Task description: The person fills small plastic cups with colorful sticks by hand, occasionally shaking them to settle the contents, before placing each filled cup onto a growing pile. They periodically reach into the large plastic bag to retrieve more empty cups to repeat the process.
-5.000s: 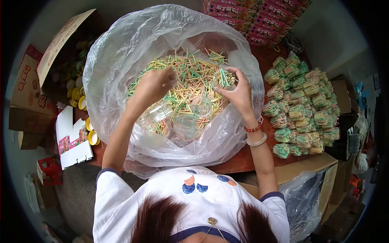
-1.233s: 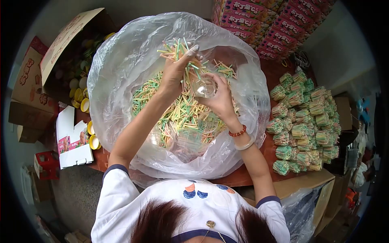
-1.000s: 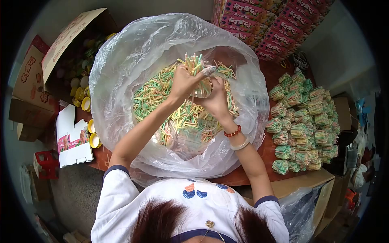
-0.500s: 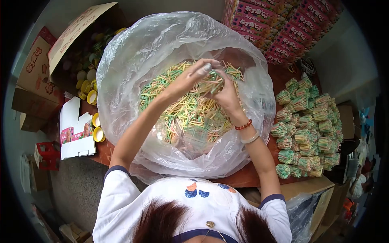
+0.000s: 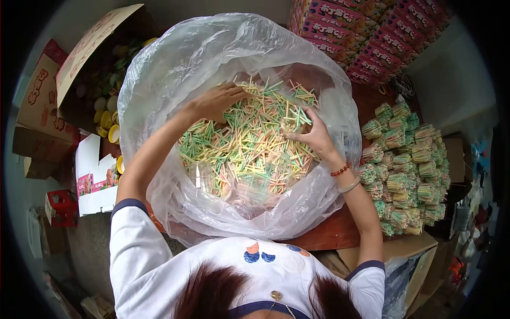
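My left hand (image 5: 219, 102) rests on the heap of short pastel sticks (image 5: 255, 143), toward its upper left, with its fingers stretched out and nothing visible in them. On the heap's right side my right hand (image 5: 319, 137) grips a small clear cup (image 5: 291, 125) between thumb and fingers. Green and yellow sticks stand up out of the cup. A large translucent plastic bag (image 5: 159, 69) surrounds the heap. More clear cups (image 5: 254, 190) lie on the sticks at the near side, and another clear container (image 5: 203, 175) is at the near left.
Stick bundles (image 5: 406, 170) are piled on the red table (image 5: 329, 231) at right. Pink boxes (image 5: 340, 29) are stacked behind. At left are an open carton (image 5: 87, 48), yellow lids (image 5: 113, 134), white card (image 5: 98, 199) and a red crate (image 5: 61, 208).
My left hand has left the cup and moved left onto the heap, its fingers now spread. My right hand has shifted right and slightly nearer with the cup.
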